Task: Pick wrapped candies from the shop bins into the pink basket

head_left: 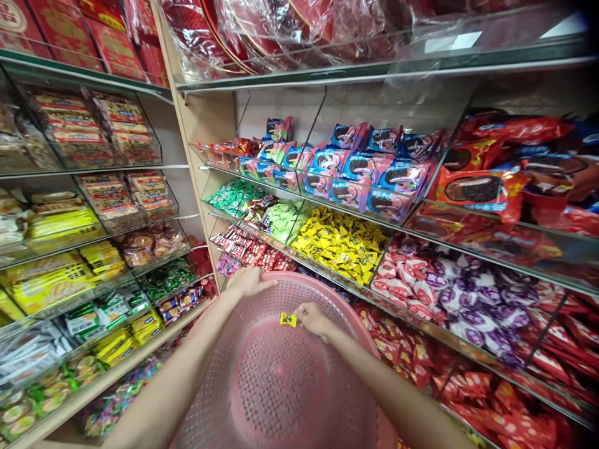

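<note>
A large pink plastic colander (pixel 281 399) with a perforated bottom and sides is in front of me, below the shelves. My left hand (pixel 248 284) grips its far rim at the left, thumb over the inner side. Above the inside of the colander, my right hand (pixel 312 319) pinches a small yellow wrapped candy (pixel 288 319) by its edge. Just beyond the rim, a compartment holds a heap of yellow wrapped candies (pixel 341 243) that look alike.
Clear-fronted shelves hold blue and pink cookie packs (pixel 360 165), green candies (pixel 234 194), purple and white candies (pixel 477 299) and orange cookie packs (pixel 482 184). To the left, another shelf unit carries yellow packets (pixel 51 280). A glass shelf edge (pixel 374 70) runs overhead.
</note>
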Motion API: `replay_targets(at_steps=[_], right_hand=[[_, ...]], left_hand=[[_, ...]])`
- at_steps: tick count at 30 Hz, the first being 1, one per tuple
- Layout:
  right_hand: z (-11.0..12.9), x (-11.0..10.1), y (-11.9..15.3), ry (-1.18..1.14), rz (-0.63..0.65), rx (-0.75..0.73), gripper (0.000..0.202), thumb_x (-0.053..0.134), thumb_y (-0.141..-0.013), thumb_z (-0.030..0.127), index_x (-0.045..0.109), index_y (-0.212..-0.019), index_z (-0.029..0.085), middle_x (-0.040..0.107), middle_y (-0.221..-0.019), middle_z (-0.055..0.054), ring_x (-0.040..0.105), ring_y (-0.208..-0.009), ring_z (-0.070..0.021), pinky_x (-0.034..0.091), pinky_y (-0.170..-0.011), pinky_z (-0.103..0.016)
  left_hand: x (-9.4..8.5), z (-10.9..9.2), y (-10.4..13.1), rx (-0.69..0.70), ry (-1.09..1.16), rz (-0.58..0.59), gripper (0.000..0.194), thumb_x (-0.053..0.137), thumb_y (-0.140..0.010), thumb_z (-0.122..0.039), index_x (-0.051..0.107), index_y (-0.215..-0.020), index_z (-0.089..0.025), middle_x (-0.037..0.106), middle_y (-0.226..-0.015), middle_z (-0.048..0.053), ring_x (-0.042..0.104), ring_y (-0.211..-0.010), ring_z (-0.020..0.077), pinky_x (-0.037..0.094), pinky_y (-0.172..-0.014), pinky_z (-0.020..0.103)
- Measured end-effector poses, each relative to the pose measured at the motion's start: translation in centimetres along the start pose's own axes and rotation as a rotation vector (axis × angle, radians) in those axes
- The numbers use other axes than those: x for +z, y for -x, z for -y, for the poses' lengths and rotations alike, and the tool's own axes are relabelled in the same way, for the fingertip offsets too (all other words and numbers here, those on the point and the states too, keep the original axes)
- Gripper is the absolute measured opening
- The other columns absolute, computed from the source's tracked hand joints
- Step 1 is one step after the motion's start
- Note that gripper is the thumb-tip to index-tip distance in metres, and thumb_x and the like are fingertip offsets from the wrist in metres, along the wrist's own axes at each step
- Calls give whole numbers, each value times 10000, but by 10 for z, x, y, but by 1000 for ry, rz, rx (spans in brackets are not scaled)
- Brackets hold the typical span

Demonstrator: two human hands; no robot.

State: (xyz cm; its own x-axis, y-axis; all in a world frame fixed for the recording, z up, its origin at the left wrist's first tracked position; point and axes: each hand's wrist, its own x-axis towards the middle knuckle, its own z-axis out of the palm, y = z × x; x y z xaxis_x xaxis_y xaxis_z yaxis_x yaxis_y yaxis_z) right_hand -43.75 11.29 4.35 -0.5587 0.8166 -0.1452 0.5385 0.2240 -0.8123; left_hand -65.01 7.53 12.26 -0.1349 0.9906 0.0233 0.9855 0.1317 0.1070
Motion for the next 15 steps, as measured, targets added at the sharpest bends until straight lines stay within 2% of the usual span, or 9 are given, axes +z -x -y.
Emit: replay_targets(at_steps=[4,8,12,15], right_hand=[[-10,19,3,64,-56,1,243,415,-805,175,587,-638,133,568,-569,3,497,-546,-97,338,-509,-186],[-7,25,12,191,-108,-37,226,470,-786,148,606,-605,146,633,-654,-42,561,-643,-137,372,-575,-216],[14,14,24,299,-146,-128,203,488,-803,174,646,-676,164,669,-789,-75,596,-768,-175,390,-672,-250],[39,-8,37,367,-187,-264,227,451,-847,195,663,-766,193,677,-802,-52,606,-770,-160,400,-691,-239]], left_hand=[[9,5,4,-29,16,29,671,327,-714,-755,617,-821,-160,664,-822,131,632,-827,275,436,-684,305],[16,8,5,-5,26,41,633,345,-722,-735,615,-798,-167,667,-846,131,628,-847,278,432,-701,308],[18,8,1,32,18,62,633,331,-730,-731,615,-792,-169,668,-830,136,630,-828,270,432,-697,307],[17,5,-3,34,20,81,637,318,-729,-736,614,-800,-177,671,-832,133,631,-812,263,434,-692,305]])
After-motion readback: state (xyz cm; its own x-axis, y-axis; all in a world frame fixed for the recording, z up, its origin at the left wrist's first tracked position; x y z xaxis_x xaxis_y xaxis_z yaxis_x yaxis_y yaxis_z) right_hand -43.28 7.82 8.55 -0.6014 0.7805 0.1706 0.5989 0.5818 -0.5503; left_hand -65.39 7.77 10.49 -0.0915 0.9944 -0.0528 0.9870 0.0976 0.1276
